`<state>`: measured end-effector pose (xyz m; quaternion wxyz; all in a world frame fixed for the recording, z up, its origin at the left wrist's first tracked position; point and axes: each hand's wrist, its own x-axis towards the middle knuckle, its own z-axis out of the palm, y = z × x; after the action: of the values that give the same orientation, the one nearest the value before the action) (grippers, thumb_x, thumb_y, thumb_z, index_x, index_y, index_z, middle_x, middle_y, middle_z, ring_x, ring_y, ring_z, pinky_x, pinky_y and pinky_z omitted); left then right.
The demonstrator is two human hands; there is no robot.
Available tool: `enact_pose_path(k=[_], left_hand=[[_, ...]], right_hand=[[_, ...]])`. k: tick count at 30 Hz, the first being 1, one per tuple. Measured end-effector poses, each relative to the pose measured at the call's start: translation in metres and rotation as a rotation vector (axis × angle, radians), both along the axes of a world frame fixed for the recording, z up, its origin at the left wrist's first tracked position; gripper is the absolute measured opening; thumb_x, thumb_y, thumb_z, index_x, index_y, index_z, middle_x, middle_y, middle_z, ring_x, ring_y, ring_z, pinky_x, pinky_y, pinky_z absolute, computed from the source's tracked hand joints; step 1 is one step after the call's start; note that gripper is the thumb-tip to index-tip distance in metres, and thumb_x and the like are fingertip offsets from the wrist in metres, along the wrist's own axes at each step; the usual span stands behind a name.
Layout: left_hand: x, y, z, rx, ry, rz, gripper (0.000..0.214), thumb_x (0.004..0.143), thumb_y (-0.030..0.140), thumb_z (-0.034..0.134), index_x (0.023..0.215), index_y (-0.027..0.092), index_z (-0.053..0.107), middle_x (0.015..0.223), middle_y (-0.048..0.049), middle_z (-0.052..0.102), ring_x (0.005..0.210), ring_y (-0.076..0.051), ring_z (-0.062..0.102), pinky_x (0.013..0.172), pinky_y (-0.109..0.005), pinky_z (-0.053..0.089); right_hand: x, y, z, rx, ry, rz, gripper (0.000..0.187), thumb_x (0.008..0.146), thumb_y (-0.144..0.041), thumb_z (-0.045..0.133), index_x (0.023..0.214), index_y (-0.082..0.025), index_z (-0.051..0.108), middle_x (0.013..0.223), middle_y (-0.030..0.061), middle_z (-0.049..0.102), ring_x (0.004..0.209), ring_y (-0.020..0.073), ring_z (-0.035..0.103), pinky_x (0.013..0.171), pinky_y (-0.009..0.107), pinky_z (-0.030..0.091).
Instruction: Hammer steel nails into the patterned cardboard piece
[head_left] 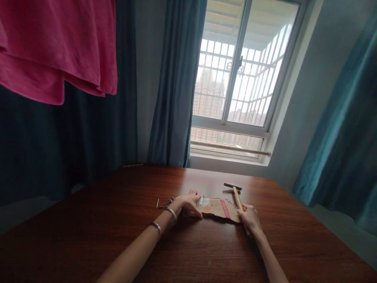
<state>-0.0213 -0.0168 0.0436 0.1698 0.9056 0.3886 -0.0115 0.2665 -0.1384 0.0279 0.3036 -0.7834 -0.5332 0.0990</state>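
My left hand (190,204) grips the left end of a piece of cardboard (216,206), its thumb along the near edge and its fingers toward the far edge. The cardboard has dark dots, a pink band and a whitish, orange-tinged patch. Close to my left fingers a thin nail (203,198) stands upright at the cardboard. My right hand (249,217) is wrapped round the wooden handle of a hammer (237,198), beside the cardboard's right end. The hammer's dark head points away from me, above the table. Several loose nails (167,203) lie left of my left hand.
The brown wooden table (206,251) reaches to the wall under a barred window (232,78). Blue curtains (173,86) hang behind and at the sides. A pink cloth (59,51) hangs at the upper left. A thin strip (133,165) lies at the table's far left edge.
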Motion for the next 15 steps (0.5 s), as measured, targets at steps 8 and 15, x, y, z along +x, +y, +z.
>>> enact_pose_path(k=[8, 15], left_hand=[[0.001, 0.000, 0.000, -0.002, 0.011, -0.002, 0.092, 0.034, 0.069, 0.069, 0.110, 0.022, 0.051, 0.119, -0.0102, 0.039, 0.110, -0.033, 0.035, 0.094, -0.042, 0.033], [0.001, -0.002, 0.001, -0.005, 0.009, 0.008, 0.092, 0.033, 0.067, 0.071, 0.111, 0.023, 0.051, 0.120, -0.0094, 0.040, 0.112, -0.033, 0.034, 0.096, -0.042, 0.031]], right_hand=[[0.004, 0.005, -0.008, -0.019, -0.023, -0.033, 0.044, 0.066, -0.027, 0.050, 0.104, -0.013, 0.066, 0.092, 0.0122, 0.070, 0.087, 0.0249, 0.064, 0.071, 0.025, 0.044], [0.006, 0.007, -0.011, -0.036, -0.064, -0.050, 0.041, 0.064, -0.030, 0.052, 0.098, -0.011, 0.067, 0.090, 0.0140, 0.070, 0.088, 0.0266, 0.064, 0.073, 0.027, 0.044]])
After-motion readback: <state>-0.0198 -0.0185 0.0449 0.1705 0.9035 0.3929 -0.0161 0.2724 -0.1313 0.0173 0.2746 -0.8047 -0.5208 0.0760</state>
